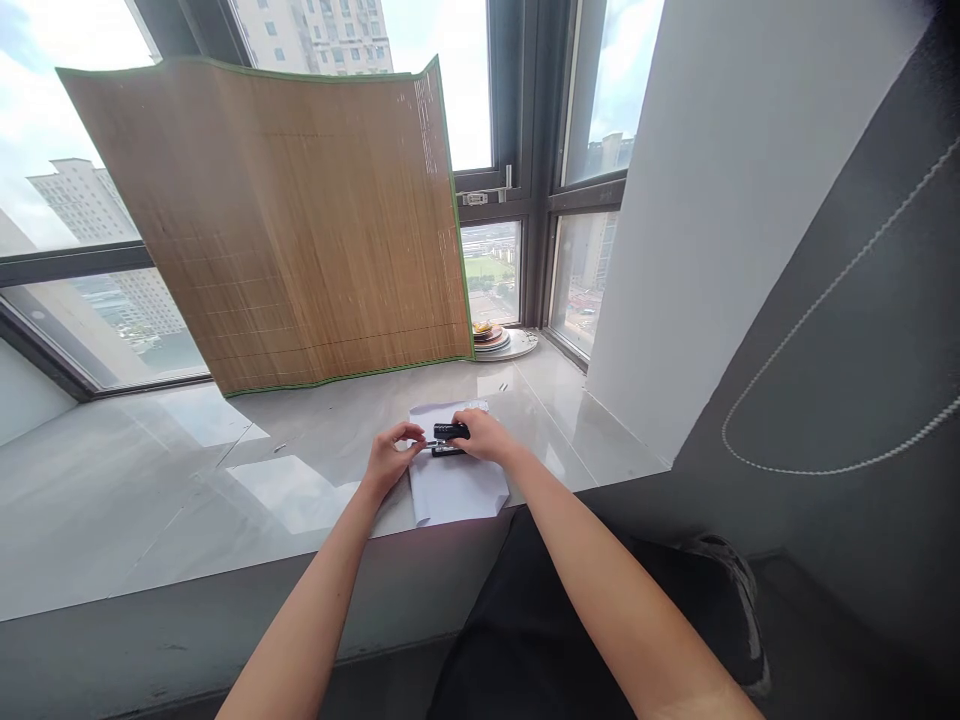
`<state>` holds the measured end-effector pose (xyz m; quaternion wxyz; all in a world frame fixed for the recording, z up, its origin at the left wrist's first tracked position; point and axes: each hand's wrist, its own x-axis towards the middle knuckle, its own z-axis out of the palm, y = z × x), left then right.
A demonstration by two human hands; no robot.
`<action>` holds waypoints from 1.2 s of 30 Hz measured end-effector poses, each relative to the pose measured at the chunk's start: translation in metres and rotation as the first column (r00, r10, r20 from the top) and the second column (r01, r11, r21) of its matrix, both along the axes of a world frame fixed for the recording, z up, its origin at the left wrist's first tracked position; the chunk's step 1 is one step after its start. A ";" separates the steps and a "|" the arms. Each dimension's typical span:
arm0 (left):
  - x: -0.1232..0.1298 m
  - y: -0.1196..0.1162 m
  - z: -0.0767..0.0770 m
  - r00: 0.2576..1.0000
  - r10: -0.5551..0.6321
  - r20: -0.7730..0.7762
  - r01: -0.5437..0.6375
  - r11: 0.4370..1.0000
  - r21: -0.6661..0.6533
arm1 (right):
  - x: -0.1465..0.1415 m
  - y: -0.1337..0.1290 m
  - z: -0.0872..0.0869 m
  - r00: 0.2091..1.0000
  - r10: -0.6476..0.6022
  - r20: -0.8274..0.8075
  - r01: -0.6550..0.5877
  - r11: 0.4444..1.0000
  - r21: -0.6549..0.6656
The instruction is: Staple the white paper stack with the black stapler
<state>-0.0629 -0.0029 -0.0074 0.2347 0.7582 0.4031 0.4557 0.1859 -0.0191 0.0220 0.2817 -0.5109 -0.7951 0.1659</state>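
My right hand (pixel 482 436) grips a black stapler (pixel 451 432) by its right end, over white paper. The stapler's top and base stand apart, with a silvery metal part (pixel 433 444) showing between them. From the left, my left hand (pixel 393 455) reaches in with thumb and finger pinched at the left end of this metal. Whatever lies between those fingertips is too small to make out. Below both hands the white paper (pixel 457 495) rests on the sill, its near edge by the sill's front edge.
The pale, glossy tiled sill (pixel 315 500) runs beneath the windows. A bamboo mat (pixel 322 230) with green edging leans against the glass. Stacked plates (pixel 506 343) stand in the corner beside a white wall (pixel 675 200). Two tiny slivers (pixel 503 387) lie behind the paper. A beaded cord (pixel 825 300) hangs at right.
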 end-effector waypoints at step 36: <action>0.000 0.004 -0.003 0.997 -0.054 0.048 0.055 0.998 -0.025 | 0.002 -0.001 0.001 1.000 0.012 -0.027 -0.013 1.000 -0.020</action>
